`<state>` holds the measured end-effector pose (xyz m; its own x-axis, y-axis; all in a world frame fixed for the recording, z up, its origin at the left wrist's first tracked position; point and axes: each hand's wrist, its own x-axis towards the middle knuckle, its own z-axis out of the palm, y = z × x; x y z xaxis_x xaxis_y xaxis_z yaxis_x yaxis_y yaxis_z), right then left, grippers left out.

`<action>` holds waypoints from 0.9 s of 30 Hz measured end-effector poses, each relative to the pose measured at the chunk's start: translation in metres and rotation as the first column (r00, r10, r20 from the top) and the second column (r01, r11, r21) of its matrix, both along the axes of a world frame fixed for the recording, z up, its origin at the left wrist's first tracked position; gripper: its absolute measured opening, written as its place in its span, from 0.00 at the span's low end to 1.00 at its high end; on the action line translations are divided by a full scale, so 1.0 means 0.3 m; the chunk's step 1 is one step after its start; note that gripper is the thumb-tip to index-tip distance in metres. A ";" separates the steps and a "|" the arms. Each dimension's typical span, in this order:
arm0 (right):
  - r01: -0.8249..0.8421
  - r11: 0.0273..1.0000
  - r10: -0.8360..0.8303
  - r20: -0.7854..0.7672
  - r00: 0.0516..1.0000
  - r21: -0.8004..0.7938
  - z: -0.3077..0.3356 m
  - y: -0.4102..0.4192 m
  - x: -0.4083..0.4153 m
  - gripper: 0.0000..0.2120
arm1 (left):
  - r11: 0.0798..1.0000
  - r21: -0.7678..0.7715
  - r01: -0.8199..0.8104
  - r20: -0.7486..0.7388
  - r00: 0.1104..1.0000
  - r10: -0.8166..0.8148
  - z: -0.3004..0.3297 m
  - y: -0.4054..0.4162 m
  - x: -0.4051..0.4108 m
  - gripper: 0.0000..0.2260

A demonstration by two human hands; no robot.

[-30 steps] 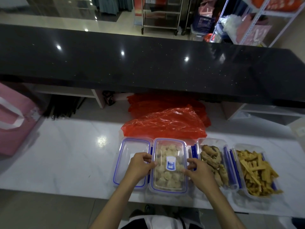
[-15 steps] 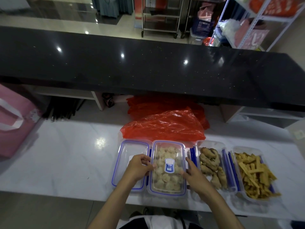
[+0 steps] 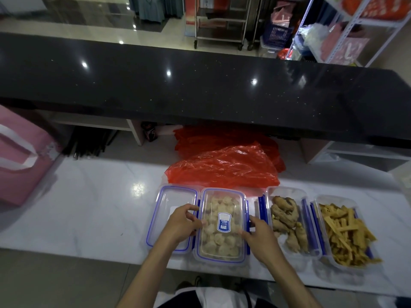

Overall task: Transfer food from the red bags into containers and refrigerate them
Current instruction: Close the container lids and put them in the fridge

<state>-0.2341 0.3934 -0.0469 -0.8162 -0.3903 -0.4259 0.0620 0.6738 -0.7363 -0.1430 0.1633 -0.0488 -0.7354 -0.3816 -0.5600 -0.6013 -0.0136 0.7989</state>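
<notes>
A clear container of pale dumplings (image 3: 222,225) with a blue-rimmed lid and a blue label sits on the white marble counter (image 3: 89,207). My left hand (image 3: 183,224) grips its left side clip with curled fingers. My right hand (image 3: 259,236) pinches the right side clip. A loose lid (image 3: 171,201) lies to the left. To the right stand an open container of brown fried pieces (image 3: 287,221) and an open container of yellow strips (image 3: 347,232). Flat red bags (image 3: 224,167) lie behind the containers.
A raised black counter (image 3: 200,92) runs across behind the marble one. A pink bag (image 3: 20,156) stands at the far left. Blue lid edges (image 3: 262,207) stand between the containers. Shelving and carts are in the background.
My right hand moved from the container's right edge onto its side clip. My left hand stayed at the left clip. The view shifted slightly.
</notes>
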 end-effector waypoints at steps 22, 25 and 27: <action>0.097 0.990 -0.103 -0.055 0.993 -0.107 0.003 0.052 -0.007 0.13 | 0.993 0.108 0.049 -0.152 0.988 -0.032 -0.023 0.099 -0.011 0.27; 0.088 0.989 -0.096 -0.062 0.993 -0.121 0.010 0.051 -0.005 0.15 | 0.985 0.170 0.035 -0.130 0.991 -0.013 -0.018 0.105 -0.005 0.24; 0.090 0.988 -0.097 -0.046 0.994 -0.128 0.008 0.057 -0.008 0.16 | 0.985 0.174 0.007 -0.105 0.994 0.011 -0.025 0.106 -0.007 0.29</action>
<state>-0.2366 0.4105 -0.0443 -0.8716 -0.3589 -0.3341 0.0797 0.5685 -0.8188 -0.1450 0.1950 -0.0564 -0.7930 -0.2866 -0.5375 -0.5139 -0.1589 0.8430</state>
